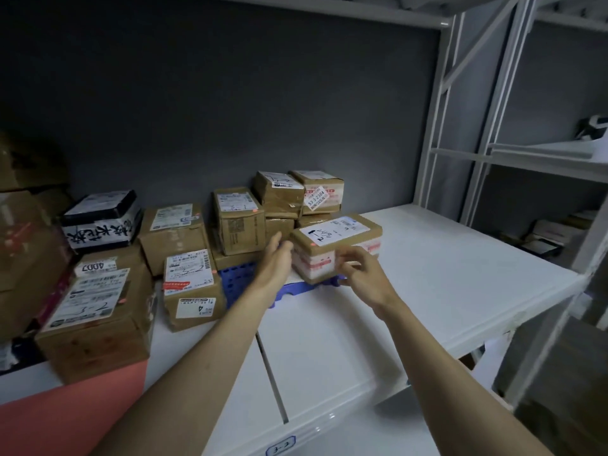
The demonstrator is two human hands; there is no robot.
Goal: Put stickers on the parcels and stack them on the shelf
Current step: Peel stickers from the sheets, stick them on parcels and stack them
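A small brown parcel (335, 245) with a white label and red-printed tape sits on a blue plastic pallet (237, 278) on the white shelf (427, 278). My left hand (278, 255) lies with straight fingers against the parcel's left end. My right hand (357, 268) is at its front face, fingers loosely curled and touching the box. Several labelled brown parcels (238, 222) stand stacked behind and to the left, some bearing small orange stickers.
A black-and-white box (102, 220) tops the stack at left. Large brown cartons (95, 317) fill the shelf's left end. White uprights (467, 126) and another shelving bay stand to the right. The shelf edge carries a tag (281, 449) reading 3-2.
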